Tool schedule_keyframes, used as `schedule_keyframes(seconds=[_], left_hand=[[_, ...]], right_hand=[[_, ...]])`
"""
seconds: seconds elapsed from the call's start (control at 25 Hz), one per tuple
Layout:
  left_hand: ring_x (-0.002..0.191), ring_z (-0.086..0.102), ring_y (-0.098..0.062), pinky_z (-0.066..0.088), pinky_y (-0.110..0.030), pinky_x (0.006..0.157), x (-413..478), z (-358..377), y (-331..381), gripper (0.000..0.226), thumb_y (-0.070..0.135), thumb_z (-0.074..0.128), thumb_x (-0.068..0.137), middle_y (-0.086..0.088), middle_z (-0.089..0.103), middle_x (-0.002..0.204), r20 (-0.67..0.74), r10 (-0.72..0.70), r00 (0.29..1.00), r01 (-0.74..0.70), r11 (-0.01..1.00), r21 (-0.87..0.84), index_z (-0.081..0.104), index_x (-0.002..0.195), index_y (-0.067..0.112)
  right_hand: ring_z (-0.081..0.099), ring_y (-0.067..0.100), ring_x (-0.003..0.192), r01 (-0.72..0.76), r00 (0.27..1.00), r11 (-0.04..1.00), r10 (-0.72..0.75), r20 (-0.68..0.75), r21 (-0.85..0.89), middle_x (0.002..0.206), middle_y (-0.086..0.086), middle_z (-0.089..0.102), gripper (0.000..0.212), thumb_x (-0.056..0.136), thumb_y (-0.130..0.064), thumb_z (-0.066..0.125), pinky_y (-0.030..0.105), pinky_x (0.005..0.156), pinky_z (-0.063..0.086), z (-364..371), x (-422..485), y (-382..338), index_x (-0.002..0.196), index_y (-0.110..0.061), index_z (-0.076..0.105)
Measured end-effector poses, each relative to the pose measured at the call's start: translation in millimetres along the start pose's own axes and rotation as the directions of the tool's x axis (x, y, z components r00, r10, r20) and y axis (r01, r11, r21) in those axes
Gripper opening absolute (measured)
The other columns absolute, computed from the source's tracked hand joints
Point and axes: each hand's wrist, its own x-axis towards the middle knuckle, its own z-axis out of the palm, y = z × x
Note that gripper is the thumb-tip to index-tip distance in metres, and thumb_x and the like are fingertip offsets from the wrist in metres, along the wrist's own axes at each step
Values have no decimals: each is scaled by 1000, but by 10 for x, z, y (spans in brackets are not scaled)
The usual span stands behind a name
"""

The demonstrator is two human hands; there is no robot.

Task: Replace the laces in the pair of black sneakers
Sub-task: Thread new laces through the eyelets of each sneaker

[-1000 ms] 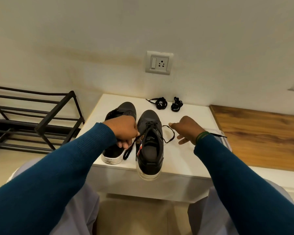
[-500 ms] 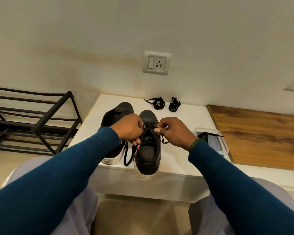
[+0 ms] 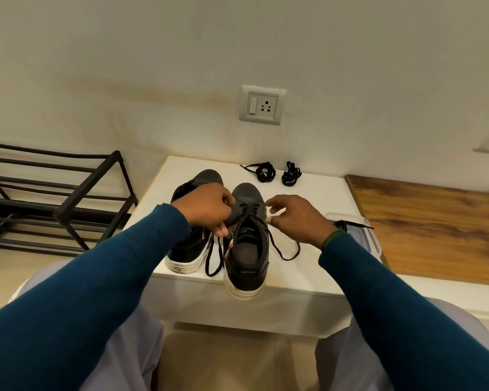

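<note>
Since half a second ago my right hand [image 3: 297, 218] has let go at the top eyelets and pulled off to the right. It now hovers over the bench [image 3: 316, 198] just beside the sneaker [image 3: 247, 249], fingers loosely spread, thumb apart, nothing held that I can see. The left hand [image 3: 206, 208] hasn't moved: fist curled at the sneaker's left side, fingertips pinching the lace [image 3: 213, 258], whose loop hangs down to the front edge. The lace's other end curls loose on the bench to the right.

The sneaker sits mid-front, heel sticking out over the front edge. The second sneaker [image 3: 187, 249] is touching or just beside it on the left, heel near that edge. Spare laces [image 3: 264, 172], two bundles, lie at the back edge. A plastic box [image 3: 362, 230] is at the right edge, under my right wrist. The shoe rack [image 3: 68, 198] stands well apart on the left.
</note>
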Motion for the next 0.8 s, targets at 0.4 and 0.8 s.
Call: schedule_keyframes(seconds=[0.4,0.8], left_hand=[[59,70,-12,56,-18,56,-52,164,81,17,16,51,99,-8,73,74,-87,132,987,-126,990,67,66,96,8],[78,58,1,41,-14,71,19,93,-7,10,24,63,97,16,62,83,-102,301,948,-267,929,256,72,100,21]], right_hand=[[57,18,77,79,990,994,-70,-125,70,83,0,61,8,96,-11,57,26,62,43,225,-35,-147,89,-15,58],[56,18,80,158,978,984,-166,-124,-78,92,1,66,11,98,-20,57,29,69,42,129,-27,-148,94,-15,66]])
